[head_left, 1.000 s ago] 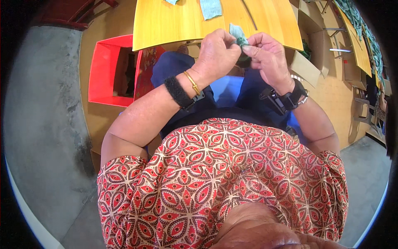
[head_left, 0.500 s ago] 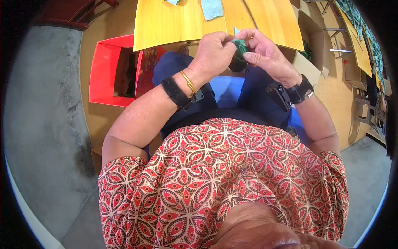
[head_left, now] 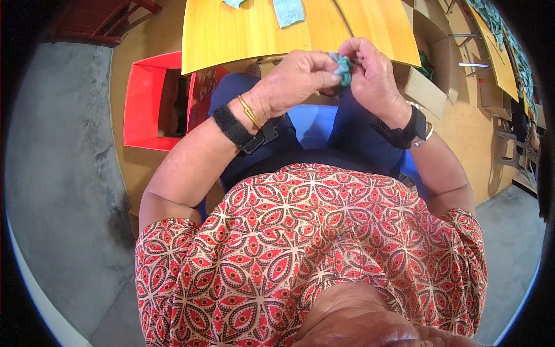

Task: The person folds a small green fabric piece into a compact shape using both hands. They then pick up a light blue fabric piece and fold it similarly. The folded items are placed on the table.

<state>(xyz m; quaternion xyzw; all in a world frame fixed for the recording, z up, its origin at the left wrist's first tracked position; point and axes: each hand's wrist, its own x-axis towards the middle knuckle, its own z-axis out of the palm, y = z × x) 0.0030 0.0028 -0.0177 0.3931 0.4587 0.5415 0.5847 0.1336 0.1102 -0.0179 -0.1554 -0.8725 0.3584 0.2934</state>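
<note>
A small bunched piece of green knitted-looking cloth (head_left: 344, 70) is held over my lap, close to the table's near edge. My left hand (head_left: 296, 80) pinches its left side between thumb and fingers. My right hand (head_left: 374, 78) is closed at its right side, fingers curled inward and back of the hand turned up. The fingers cover much of the cloth, so its full shape is hidden. On the table beyond lies a flat light-blue cloth piece (head_left: 288, 13), with the edge of another blue cloth piece (head_left: 235, 2) left of it.
The yellow wooden table (head_left: 243, 37) stands ahead, with a thin dark strip (head_left: 342, 17) across it. A red box (head_left: 140, 104) sits on the floor at left. Cardboard boxes (head_left: 425, 92) stand at right, near another table bearing heaped teal cloth (head_left: 490, 20).
The cloth has been turned and bunched, and a paler green part now shows. My left hand has shifted right, and my right hand has rolled inward with its fingers curled.
</note>
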